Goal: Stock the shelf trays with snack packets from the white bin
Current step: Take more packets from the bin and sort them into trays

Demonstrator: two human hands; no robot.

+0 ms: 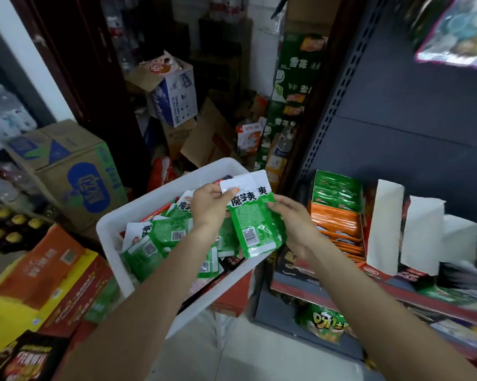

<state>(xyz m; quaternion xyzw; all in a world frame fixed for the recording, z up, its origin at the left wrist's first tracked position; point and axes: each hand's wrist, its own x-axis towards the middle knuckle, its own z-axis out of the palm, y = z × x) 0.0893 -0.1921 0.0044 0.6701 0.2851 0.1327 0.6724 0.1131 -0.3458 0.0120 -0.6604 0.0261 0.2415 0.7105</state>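
We see both hands up over the right rim of the white bin, each clamped on the same small stack of green snack packets. The left hand pinches the white top edge of the stack, thumb on the front; the right hand grips its right side, fingers curled round the edge. The stack is held upright, tilted slightly, barcode side facing us, above the gap between bin and shelf. The bin sits tilted on cartons at centre-left and holds a loose pile of more green packets, plus some red ones mostly hidden underneath. To the right is the dark shelf, and on it the shelf tray with a row of green packets at the back and orange packets in front, standing on edge. Beside that tray stand white card dividers of further trays; contents there are blurred, we cannot tell. Lower shelf shows a green-yellow snack bag. Left side: a blue-print cardboard box and orange-yellow cartons. More boxes are stacked at the back.
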